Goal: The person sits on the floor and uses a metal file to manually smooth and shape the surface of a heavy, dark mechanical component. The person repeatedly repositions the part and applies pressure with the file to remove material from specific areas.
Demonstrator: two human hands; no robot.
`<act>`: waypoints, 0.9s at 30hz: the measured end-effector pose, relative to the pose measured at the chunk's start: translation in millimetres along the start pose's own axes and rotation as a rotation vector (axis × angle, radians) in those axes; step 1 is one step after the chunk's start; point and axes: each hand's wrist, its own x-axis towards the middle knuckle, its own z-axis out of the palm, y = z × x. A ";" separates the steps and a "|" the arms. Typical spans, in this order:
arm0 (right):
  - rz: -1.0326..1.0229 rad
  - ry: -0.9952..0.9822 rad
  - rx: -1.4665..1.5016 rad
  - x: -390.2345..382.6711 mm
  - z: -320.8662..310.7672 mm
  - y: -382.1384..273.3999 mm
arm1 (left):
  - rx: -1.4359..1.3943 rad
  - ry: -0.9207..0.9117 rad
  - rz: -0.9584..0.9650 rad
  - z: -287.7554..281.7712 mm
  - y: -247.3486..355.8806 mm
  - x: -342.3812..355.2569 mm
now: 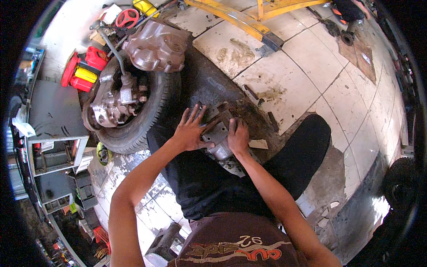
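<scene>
While the left hand (192, 132) spreads and the right hand (239, 137) curls around its edge, the metal housing (217, 133) between the person's legs (302, 149) looks heavy, hard and maybe greasy, so both sides seem best to hold.

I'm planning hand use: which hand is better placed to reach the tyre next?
Likely the left hand: it lies nearer the tyre, while the right hand is at the right side of the metal part.

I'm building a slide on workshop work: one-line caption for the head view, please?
Left hand and right hand on a grey metal part, beside a tire bearing a metal casting.
</scene>
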 end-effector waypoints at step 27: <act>0.024 -0.056 0.001 -0.4 -9.6 -12.3 | 0.008 -0.034 -0.028 -6.0 -1.7 5.2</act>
